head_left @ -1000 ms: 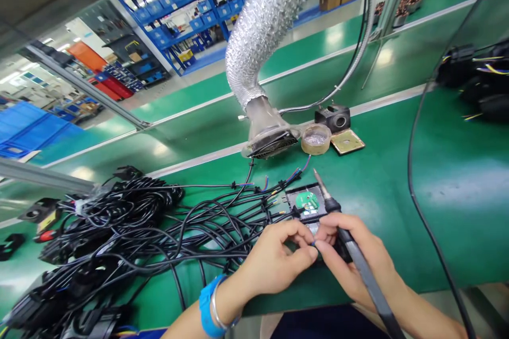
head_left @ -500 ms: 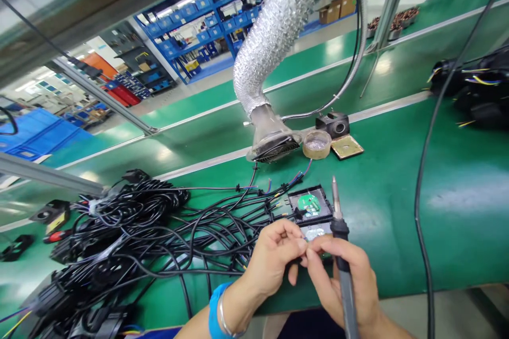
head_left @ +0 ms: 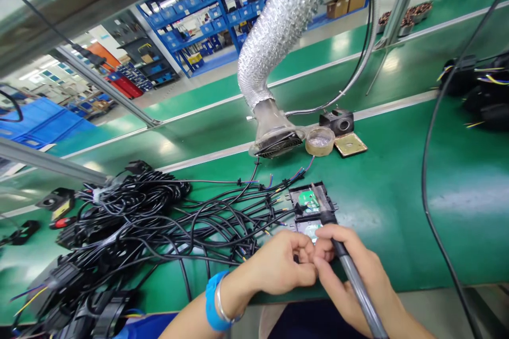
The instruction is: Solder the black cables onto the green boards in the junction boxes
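My right hand [head_left: 360, 278] is closed around a soldering iron [head_left: 345, 251], whose tip points up and away over a black case with a green circuit board [head_left: 307, 200]. Beside it, my left hand [head_left: 284, 262] has its fingers curled in a pinch, touching the right fingertips; what they pinch is hidden. Just beyond the fingers lies a second circuit board [head_left: 310, 228], partly covered by my hands. Black cables [head_left: 222, 222] with stripped coloured wire ends run in from the left toward the boards.
A fume extractor hood [head_left: 276, 135] on a silver duct hangs over the bench. Behind the boards stand a round tin [head_left: 319, 141], a black iron holder [head_left: 337, 122] and a yellowish sponge tray [head_left: 350, 145]. A cable bundle [head_left: 139, 196] fills the left; a black cord [head_left: 427, 190] hangs at right.
The soldering iron has tilted left and forward, its tip now over the green board. My left hand has turned, its fingers more curled, and both hands remain together.
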`<action>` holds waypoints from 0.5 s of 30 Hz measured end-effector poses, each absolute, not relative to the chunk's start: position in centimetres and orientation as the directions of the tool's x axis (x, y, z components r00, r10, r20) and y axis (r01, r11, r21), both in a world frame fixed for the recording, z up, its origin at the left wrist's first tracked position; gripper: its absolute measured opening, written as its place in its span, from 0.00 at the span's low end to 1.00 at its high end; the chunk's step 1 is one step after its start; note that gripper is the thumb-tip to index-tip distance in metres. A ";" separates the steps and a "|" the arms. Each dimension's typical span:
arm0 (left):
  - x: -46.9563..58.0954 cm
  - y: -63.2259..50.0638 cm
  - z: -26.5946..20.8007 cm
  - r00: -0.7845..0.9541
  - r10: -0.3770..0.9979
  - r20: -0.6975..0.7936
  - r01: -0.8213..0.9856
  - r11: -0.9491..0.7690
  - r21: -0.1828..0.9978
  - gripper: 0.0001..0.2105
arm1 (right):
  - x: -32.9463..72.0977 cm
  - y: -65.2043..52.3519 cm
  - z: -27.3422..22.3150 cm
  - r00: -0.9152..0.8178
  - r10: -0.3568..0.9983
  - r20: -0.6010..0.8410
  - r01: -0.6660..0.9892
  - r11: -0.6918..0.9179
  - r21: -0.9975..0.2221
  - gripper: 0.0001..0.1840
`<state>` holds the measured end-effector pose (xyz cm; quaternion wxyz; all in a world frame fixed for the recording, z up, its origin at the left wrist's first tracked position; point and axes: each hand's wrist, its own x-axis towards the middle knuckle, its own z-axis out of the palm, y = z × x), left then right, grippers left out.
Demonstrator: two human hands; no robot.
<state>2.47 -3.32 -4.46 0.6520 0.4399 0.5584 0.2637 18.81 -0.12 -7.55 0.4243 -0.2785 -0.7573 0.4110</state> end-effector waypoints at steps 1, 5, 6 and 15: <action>2.2 -3.2 -4.5 0.315 0.787 -0.531 0.138 0.516 0.846 0.05 | 19.0 -0.1 -7.6 -0.523 0.762 0.382 0.052 0.476 -0.878 0.16; 1.6 -3.5 -4.7 0.407 0.696 -0.591 0.070 0.622 0.780 0.07 | 19.7 0.3 -8.7 -0.515 0.787 0.339 0.021 0.407 -0.913 0.14; 1.6 -3.7 -4.7 0.369 0.725 -0.582 0.045 0.611 0.790 0.10 | 19.9 0.4 -9.1 -0.482 0.804 0.348 0.032 0.413 -0.910 0.14; 2.0 -4.9 -4.4 0.162 0.864 -0.477 0.080 0.470 0.879 0.11 | 20.5 0.3 -9.8 -0.479 0.749 0.458 0.006 0.524 -0.852 0.15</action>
